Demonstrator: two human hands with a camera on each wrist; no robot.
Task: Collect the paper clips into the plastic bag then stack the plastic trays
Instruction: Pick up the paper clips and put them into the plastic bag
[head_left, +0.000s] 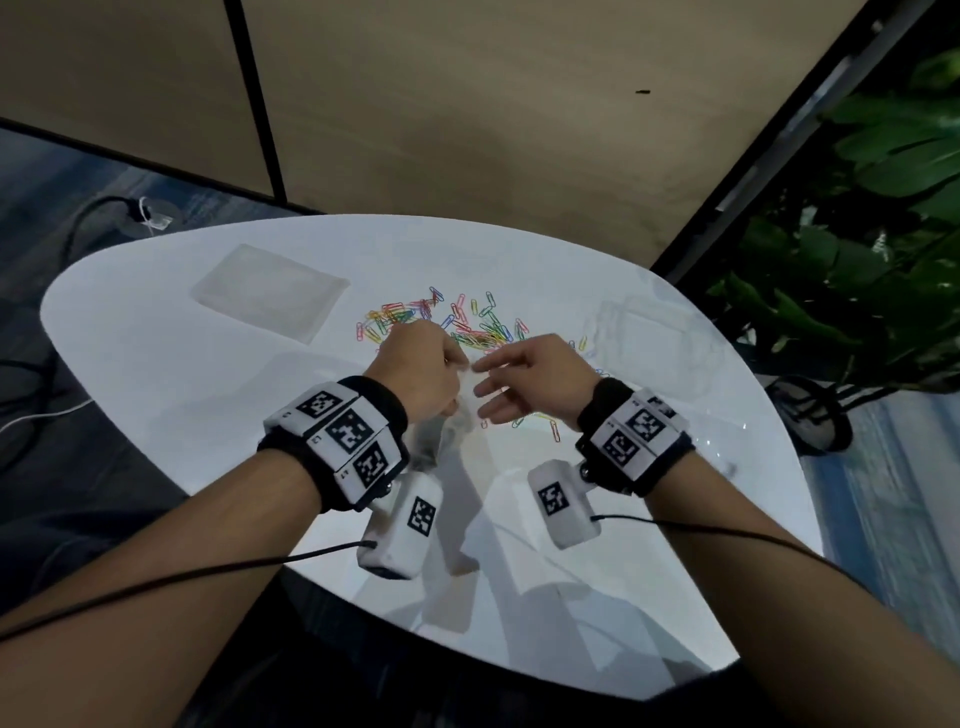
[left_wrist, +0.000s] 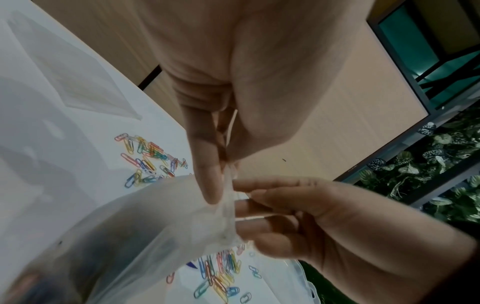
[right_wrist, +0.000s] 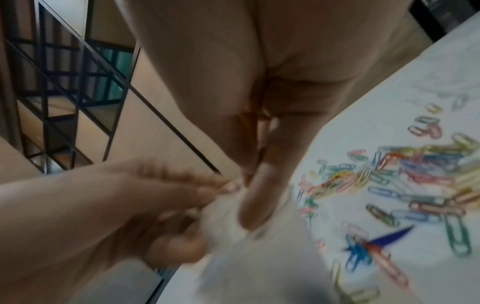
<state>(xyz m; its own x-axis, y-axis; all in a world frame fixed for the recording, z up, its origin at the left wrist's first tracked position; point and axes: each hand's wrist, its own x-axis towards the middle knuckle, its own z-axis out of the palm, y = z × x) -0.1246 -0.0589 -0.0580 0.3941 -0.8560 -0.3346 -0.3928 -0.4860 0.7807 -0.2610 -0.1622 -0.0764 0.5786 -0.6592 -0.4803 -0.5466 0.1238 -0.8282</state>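
A loose pile of coloured paper clips (head_left: 457, 322) lies on the white table (head_left: 156, 364), with a few more near my right wrist. Just in front of the pile my two hands meet over a clear plastic bag (head_left: 460, 426), which hangs between them. My left hand (head_left: 452, 374) pinches the bag's mouth (left_wrist: 227, 185) between thumb and forefinger. My right hand (head_left: 488, 376) holds the opposite edge with its fingertips (left_wrist: 244, 197). The right wrist view is blurred and shows the bag (right_wrist: 259, 257) below both hands. One frosted tray (head_left: 270, 291) lies at the back left, a clear tray (head_left: 649, 332) at the right.
The table's near edge (head_left: 467, 670) curves close to my body. A wooden wall rises behind the table, and green plants (head_left: 857, 234) stand to the right. Cables run across the floor on the left.
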